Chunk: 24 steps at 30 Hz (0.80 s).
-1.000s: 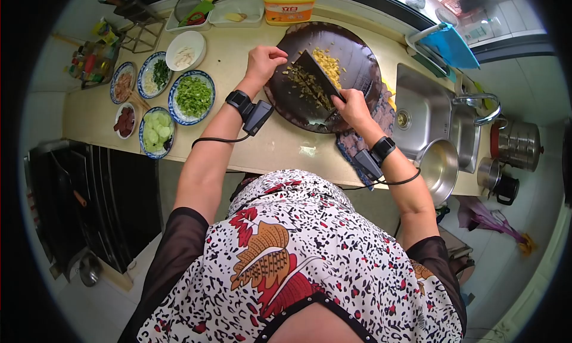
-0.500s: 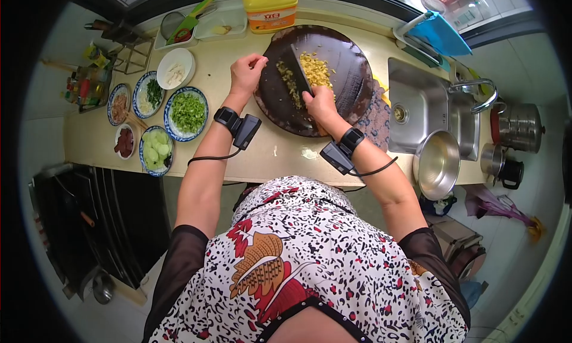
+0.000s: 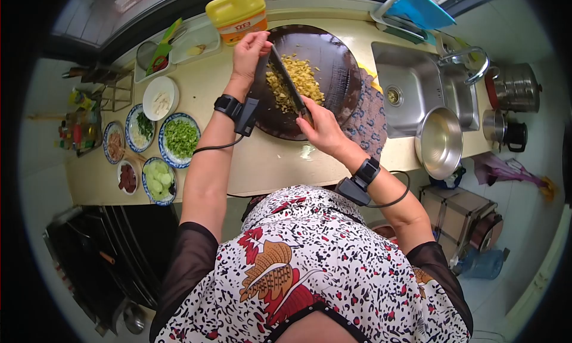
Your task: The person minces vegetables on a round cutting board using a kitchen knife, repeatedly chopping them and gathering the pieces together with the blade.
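My right hand (image 3: 323,127) is wrapped round the handle of a dark cleaver (image 3: 287,79). The blade stands on edge in chopped yellow-green food (image 3: 304,78), with pieces on both sides of it. Beneath lies a round dark chopping board (image 3: 342,75). My left hand (image 3: 249,54) is at the board's upper left edge, fingers bent together close to the blade's far end; whether they touch it or hold anything is too small to tell.
On the left are plates of chopped greens (image 3: 180,138) and pale green slices (image 3: 159,179), and a white bowl (image 3: 161,98). A yellow jug (image 3: 238,15) stands behind the board. At right are a sink (image 3: 408,81) and metal basin (image 3: 439,143).
The view has shifted. The cleaver has moved toward the board's left side, and the food is gathered closer together. My left hand has come up near the blade's far end.
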Motion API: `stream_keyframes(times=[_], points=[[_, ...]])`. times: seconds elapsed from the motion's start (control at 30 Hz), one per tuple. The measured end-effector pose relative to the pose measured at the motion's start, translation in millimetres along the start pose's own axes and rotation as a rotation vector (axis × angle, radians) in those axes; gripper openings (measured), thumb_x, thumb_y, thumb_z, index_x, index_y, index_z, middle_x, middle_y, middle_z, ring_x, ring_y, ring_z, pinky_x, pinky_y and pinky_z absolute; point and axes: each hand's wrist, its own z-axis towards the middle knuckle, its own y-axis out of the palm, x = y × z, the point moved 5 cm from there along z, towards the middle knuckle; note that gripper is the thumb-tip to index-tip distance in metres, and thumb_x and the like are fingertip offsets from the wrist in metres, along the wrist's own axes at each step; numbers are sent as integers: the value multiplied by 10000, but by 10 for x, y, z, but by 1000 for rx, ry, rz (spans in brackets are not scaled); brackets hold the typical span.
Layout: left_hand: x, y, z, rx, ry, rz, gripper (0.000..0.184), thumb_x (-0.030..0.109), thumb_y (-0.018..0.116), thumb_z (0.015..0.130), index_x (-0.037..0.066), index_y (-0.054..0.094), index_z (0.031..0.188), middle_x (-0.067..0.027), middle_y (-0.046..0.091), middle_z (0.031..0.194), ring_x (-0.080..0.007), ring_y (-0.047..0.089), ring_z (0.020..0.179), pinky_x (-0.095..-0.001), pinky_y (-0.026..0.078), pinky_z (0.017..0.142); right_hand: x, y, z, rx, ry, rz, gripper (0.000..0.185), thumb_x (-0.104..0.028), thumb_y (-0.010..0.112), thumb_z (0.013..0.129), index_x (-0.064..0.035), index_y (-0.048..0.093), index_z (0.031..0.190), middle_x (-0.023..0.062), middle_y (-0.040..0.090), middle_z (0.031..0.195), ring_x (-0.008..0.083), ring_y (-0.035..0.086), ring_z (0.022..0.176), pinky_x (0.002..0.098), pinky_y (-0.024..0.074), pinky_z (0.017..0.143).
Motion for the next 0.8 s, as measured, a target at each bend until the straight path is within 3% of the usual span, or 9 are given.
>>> stream_keyframes(times=[0.03,0.1,0.13,0.2,0.4,0.5,0.63,0.73,0.8], points=[[39,64,29,-47,42,32,267,255,563,961,43,651,1097,-17,663,856,-78,605,803,-213,468,757,-52,-48,-30,34,-37,-44,520,-84,615,814,19,443,1294,228,617,923,354,617,801,383,481,726],[143,182,85,-147,123,101,275,263,556,963,42,651,1097,-11,662,838,-76,602,775,-206,462,735,-109,-94,-58,41,-72,-53,587,-46,587,799,21,379,1344,250,591,1052,400,590,935,420,470,816],[164,294,118,-195,159,11,271,265,567,956,27,668,1037,-18,660,786,-76,588,693,-198,447,628,-105,-99,-50,59,-76,-69,595,-38,579,796,25,369,1349,258,580,1082,409,578,972,428,464,841],[102,462,184,-268,143,57,281,278,567,955,25,676,1016,-26,658,752,-70,573,655,-189,434,611,-60,-84,-38,65,-43,-77,607,-17,554,788,39,344,1355,284,535,1169,432,537,1068,447,440,911],[-83,645,449,-198,-34,2,343,313,550,960,-3,679,992,-45,633,643,-41,414,395,-178,313,406,-77,-128,33,73,6,-118,549,-13,543,776,75,368,1289,261,558,1051,419,558,975,460,460,833],[-184,684,611,-193,-83,19,358,328,551,960,-5,683,969,-36,624,622,-37,399,387,-186,300,395,-38,-137,164,67,79,-85,510,-21,527,795,51,393,1282,280,561,1085,440,544,1020,459,450,871],[-488,645,683,-103,-144,60,324,318,612,930,5,683,894,9,540,539,-40,364,368,-206,264,373,135,-53,255,111,27,-137,502,-25,553,788,97,395,1248,264,597,898,436,587,845,481,476,749],[-590,578,595,8,-106,58,272,273,689,885,21,664,785,60,424,471,-45,329,352,-216,235,360,291,117,199,13,238,-133,516,-57,578,813,89,388,1270,257,619,824,446,598,771,490,486,700],[-542,556,505,39,-44,87,287,272,697,881,23,663,745,60,463,501,-31,346,388,-204,233,385,456,248,72,70,228,-107,526,-64,586,831,63,387,1301,244,610,777,434,603,745,472,489,685]])
